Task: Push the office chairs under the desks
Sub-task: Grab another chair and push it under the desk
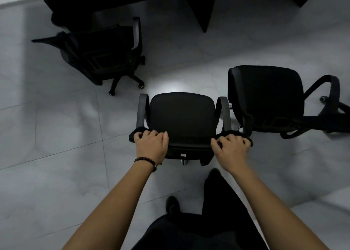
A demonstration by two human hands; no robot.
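Chair [182, 113] beneath left hand [151, 143], right hand [231, 147]

Dim, cool light, glare patch on the floor tiles [176, 84], chairs nearly black, wide-angle bending at edges

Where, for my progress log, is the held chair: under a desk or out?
Out: the chair stands on open floor, desks well ahead.

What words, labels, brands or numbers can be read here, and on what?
No text can be read.
Small pale tag low on the rear of the middle chair, which the left hand and right hand grip: too small and blurred to read.
No lettering shows on the left chair, the right chair or the floor.
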